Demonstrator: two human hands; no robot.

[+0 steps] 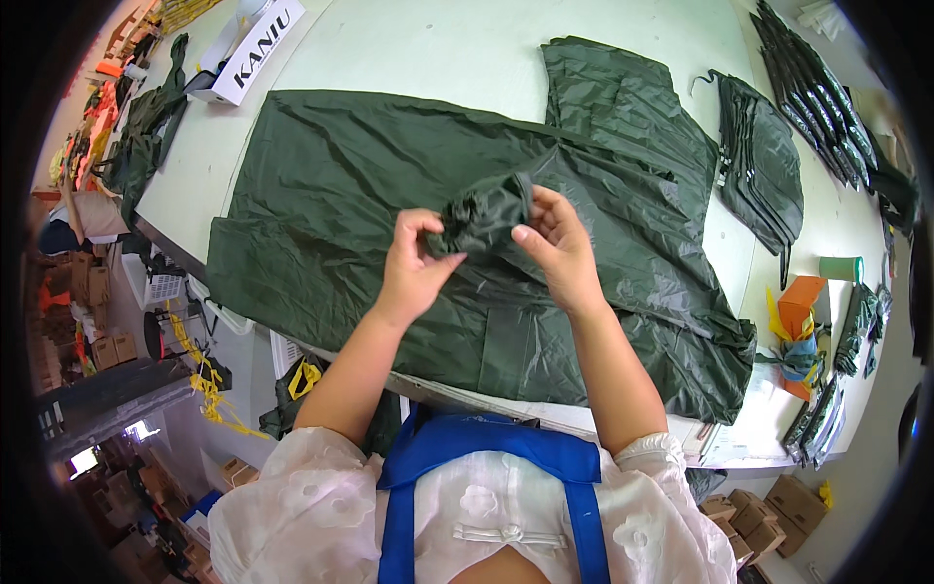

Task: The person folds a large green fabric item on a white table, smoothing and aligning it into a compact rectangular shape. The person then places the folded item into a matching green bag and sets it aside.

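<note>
A large sheet of thin, shiny dark green fabric (331, 185) lies spread and creased over the table in front of me. Above its middle, a bunched, gathered piece of the same dark green fabric (484, 212) is raised between my hands. My left hand (416, 261) pinches its left side between thumb and fingers. On the other side, my right hand (562, 245) grips the edge with the thumb in front and the fingers curled behind. Whether this bunch is part of the large sheet or a separate piece, I cannot tell.
More dark green fabric (623, 97) lies folded at the far right. Beyond it are stacked dark green pouches (759, 161) and shiny packaged bundles (817, 92). A white box (255, 54) stands at the far left of the pale table (418, 54). Cardboard boxes (749, 526) sit below right.
</note>
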